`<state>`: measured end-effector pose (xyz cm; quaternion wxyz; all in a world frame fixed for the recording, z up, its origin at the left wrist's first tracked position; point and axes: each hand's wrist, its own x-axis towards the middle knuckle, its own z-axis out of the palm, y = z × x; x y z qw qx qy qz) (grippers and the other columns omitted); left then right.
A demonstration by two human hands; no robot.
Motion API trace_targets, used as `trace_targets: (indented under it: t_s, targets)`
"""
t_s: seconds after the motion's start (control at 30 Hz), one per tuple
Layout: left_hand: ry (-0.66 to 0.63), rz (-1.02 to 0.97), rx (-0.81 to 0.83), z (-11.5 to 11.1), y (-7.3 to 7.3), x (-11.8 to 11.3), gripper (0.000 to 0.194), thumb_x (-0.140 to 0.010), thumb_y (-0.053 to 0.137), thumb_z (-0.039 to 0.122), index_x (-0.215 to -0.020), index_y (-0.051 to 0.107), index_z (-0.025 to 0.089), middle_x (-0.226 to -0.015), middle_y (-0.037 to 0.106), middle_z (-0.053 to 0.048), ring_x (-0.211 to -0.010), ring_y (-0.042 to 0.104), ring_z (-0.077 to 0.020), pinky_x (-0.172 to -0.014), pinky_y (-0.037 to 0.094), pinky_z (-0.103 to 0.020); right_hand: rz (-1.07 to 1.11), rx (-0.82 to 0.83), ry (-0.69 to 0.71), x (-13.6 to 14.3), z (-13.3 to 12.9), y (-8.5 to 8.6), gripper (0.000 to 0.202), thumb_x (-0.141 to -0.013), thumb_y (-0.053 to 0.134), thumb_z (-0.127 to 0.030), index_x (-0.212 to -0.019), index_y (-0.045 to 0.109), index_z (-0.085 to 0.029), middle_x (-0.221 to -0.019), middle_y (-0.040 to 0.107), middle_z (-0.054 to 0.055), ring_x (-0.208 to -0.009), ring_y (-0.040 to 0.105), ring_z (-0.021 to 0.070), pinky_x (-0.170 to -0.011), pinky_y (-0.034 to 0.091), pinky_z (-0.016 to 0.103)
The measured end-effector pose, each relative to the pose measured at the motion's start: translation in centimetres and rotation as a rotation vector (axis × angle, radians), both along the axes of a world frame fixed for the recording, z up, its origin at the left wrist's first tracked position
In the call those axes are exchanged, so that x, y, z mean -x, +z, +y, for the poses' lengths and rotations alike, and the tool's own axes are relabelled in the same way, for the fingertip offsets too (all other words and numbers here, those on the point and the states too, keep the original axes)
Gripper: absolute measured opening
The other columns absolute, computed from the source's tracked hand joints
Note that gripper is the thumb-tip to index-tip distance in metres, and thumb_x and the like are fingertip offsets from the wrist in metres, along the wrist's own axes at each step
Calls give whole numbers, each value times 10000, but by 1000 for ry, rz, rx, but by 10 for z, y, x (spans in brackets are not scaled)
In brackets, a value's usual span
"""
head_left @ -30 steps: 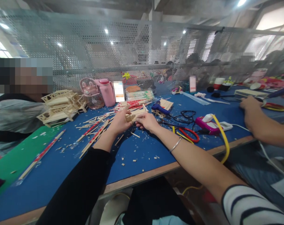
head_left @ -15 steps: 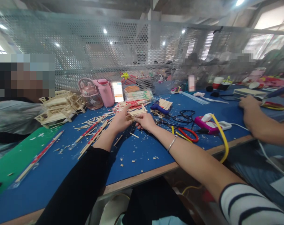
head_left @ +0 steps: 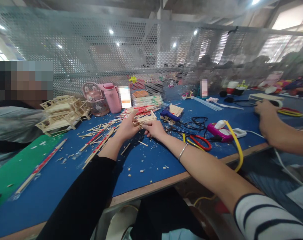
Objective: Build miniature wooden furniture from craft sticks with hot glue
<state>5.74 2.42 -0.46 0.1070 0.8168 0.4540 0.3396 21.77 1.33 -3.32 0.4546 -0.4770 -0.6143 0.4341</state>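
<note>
**Both hands on a little wooden frame, mid-table, stick clutter all round**

So the small wooden frame (head_left: 148,118) is between the person's hands, over the middle of the blue table (head_left: 141,186), right at the near side of the stick mess. The left hand (head_left: 127,129) has its left end gripped, thumb up, fingers wrapped round it with just the frame's thickness between. The right hand (head_left: 154,130) has thumb and index finger pinched together at the near edge, other fingers curled under. Can't tell if there's a tiny loose bit in that pinch; the fingers hide it, and the hands cover a good chunk of the frame too.

Right behind it: a heap of red-banded sticks (head_left: 141,110). More loose sticks (head_left: 101,141) are strewn left of the left hand. Just right of the frame, a blue glue gun (head_left: 170,115) lies against a slatted wooden piece (head_left: 177,110), crowding that side. Beyond that there's black cable (head_left: 198,122), a tool with red handles (head_left: 206,145) near the right forearm, and a magenta power strip (head_left: 221,132) with a yellow cable (head_left: 238,148) drooping over the table edge.

Further left, a wooden model (head_left: 62,115) stands beside a pink bottle (head_left: 113,99). Far right, a co-worker's hand (head_left: 265,109) rests by a pale box (head_left: 263,96).
</note>
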Motion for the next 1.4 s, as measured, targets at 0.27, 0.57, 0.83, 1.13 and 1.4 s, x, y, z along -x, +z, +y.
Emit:
trace_targets:
  t_s: [0.27, 0.57, 0.83, 1.13, 1.4]
  targets:
    - [41, 70, -52, -11, 7, -3, 775, -661, 541, 167, -1403, 320, 150, -972, 651, -62, -878, 611, -196, -783, 465, -308, -99, -51, -8, -3, -1, 1, 189, -822, 590, -249, -926, 717, -156, -470, 583, -37, -352, 523, 56, -368, 376, 130]
    - [195, -132, -274, -23, 10, 4, 704, -662, 503, 97, -1351, 358, 123, -1005, 667, -53, -963, 590, -189, -905, 433, -333, -122, -45, -27, -3, 2, -2, 265, -807, 612, -260, -1034, 697, -153, -471, 597, -28, -358, 532, 72, -395, 420, 152]
    - [271, -203, -291, -24, 5, 6, 706, -681, 491, 95, -1365, 321, 126, -957, 679, -46, -806, 617, -162, -817, 476, -328, -138, -69, -9, -4, 2, -3, 266, -814, 589, -267, -1037, 697, -171, -478, 598, -26, -360, 534, 78, -390, 422, 157]
    - [110, 12, -259, -16, -1, -8, 795, -700, 613, 222, -1410, 267, 128, -1058, 639, -100, -1044, 565, -248, -933, 420, -412, -190, -75, -7, -3, 0, 0, 200, -834, 559, -284, -921, 713, -189, -485, 600, -30, -374, 541, 76, -402, 406, 150]
    - [90, 44, -110, -12, 3, -10, 818, -742, 597, 281, -1450, 206, 157, -926, 657, -69, -872, 616, -208, -824, 461, -362, -231, -115, -10, -5, -2, 1, 225, -852, 528, -310, -905, 715, -197, -499, 602, -26, -378, 536, 69, -415, 393, 147]
